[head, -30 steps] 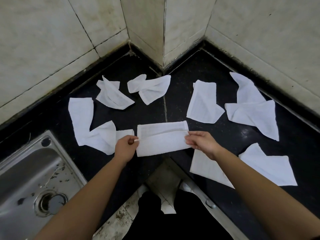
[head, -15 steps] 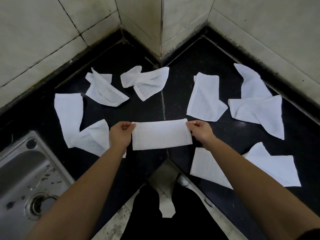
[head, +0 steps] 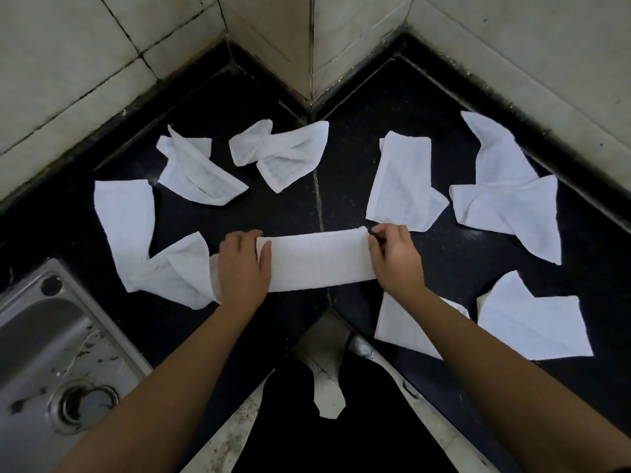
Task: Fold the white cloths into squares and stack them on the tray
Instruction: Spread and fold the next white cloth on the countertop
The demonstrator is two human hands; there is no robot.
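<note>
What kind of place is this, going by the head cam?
Probably a kitchen corner: a steel sink with a drain is set into a black stone counter, and pale tiled walls meet behind it. The left hand and right hand grip a folded cloth by its ends.

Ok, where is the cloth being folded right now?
Head view, centre: the folded cloth lies on the black counter near its front inner corner, the left hand and right hand holding its ends, a sink at lower left.
</note>
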